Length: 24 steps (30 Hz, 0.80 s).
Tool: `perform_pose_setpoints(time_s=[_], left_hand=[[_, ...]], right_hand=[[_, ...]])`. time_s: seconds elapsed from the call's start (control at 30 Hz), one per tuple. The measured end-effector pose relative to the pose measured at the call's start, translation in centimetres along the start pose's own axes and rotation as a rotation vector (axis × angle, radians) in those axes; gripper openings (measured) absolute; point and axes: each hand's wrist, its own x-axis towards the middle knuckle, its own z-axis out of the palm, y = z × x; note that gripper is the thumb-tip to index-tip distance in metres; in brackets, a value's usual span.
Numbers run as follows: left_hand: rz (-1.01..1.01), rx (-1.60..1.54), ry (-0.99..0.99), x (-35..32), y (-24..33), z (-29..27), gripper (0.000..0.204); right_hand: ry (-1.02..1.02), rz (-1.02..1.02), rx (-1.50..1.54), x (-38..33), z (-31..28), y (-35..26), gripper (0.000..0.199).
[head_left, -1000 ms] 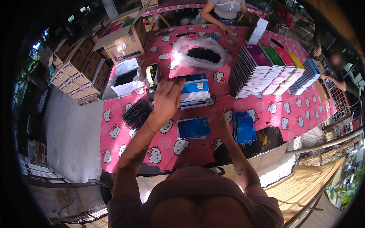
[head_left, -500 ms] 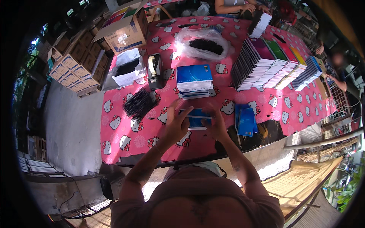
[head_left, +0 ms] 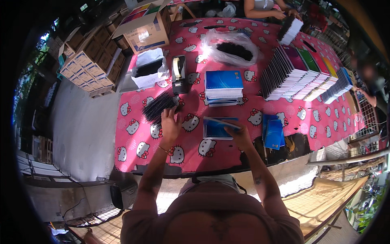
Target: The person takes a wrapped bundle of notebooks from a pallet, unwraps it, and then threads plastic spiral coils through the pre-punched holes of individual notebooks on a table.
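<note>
My right hand (head_left: 240, 136) grips the right end of a thin notebook (head_left: 221, 123), tilted so that mostly its pale edge shows. Beneath it, blue-covered notebooks (head_left: 212, 132) lie flat on the table. My left hand (head_left: 171, 124) is at the near right side of a heap of black spiral binding coils (head_left: 157, 107), its fingers extended and fingertips against the coils. Beyond my hands stands a stack of blue notebooks (head_left: 223, 80). To the right of my right hand lie a few loose blue notebooks (head_left: 274, 133).
A black tape dispenser (head_left: 178, 77) and a paper-lined box of coils (head_left: 149, 73) stand beyond the heap. Farther back are a plastic bag of coils (head_left: 233, 51) and a carton (head_left: 148, 34). Bound notebooks (head_left: 292, 77) fill the right side; another person's hands (head_left: 286, 15) work behind.
My left hand has left the notebooks and moved left to the coil heap. My right hand keeps the tilted notebook. The whole view has shifted slightly, with the table appearing farther right.
</note>
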Motion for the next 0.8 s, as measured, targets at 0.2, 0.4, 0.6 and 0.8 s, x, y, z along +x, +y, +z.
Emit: perform_pose_setpoints(time_s=[0.2, 0.4, 0.6, 0.8], left_hand=[[0.115, 0.392, -0.038, -2.4, -6.6, 2.0, 0.036], [0.112, 0.459, -0.083, -2.5, -6.5, 2.1, 0.033], [0.192, 0.433, -0.044, -2.6, -7.6, 2.0, 0.033], [0.159, 0.129, 0.036, -2.6, -3.5, -0.2, 0.037]], right_hand=[[-0.128, -0.128, -0.236, 0.9, -0.9, -0.9, 0.029], [-0.099, -0.087, -0.244, 1.1, -1.1, -0.6, 0.031], [-0.096, -0.082, -0.18, 1.2, -0.9, -0.7, 0.031], [-0.12, 0.037, -0.182, 1.3, -1.6, -0.8, 0.032]])
